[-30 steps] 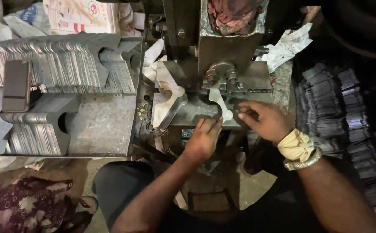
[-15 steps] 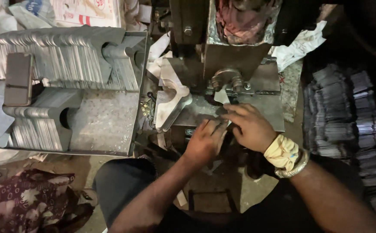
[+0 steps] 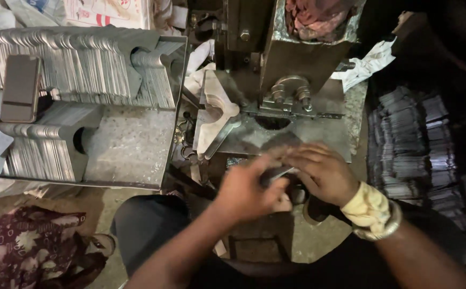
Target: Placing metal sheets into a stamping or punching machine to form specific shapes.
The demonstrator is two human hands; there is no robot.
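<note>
Both hands are brought together at the front edge of a press bed, where a dark, flat metal piece is pinched between them. It is gripped from the near side by the curled fingers of the left hand, while the right hand is laid over its far end with fingers bent; motion blur hides the exact grip. A cloth wrap and a metal bangle are worn at the right wrist. Just beyond the hands, the steel bed plate is seen with a half-round notch under a clamp held by two bolts. Up and to the left of the left hand, a notched pale blank is leaned against the machine. Farther left, rows of stamped blanks are stacked on edge in a metal tray, with a phone resting on them. Right of the right hand, darker finished pieces are piled.
</note>
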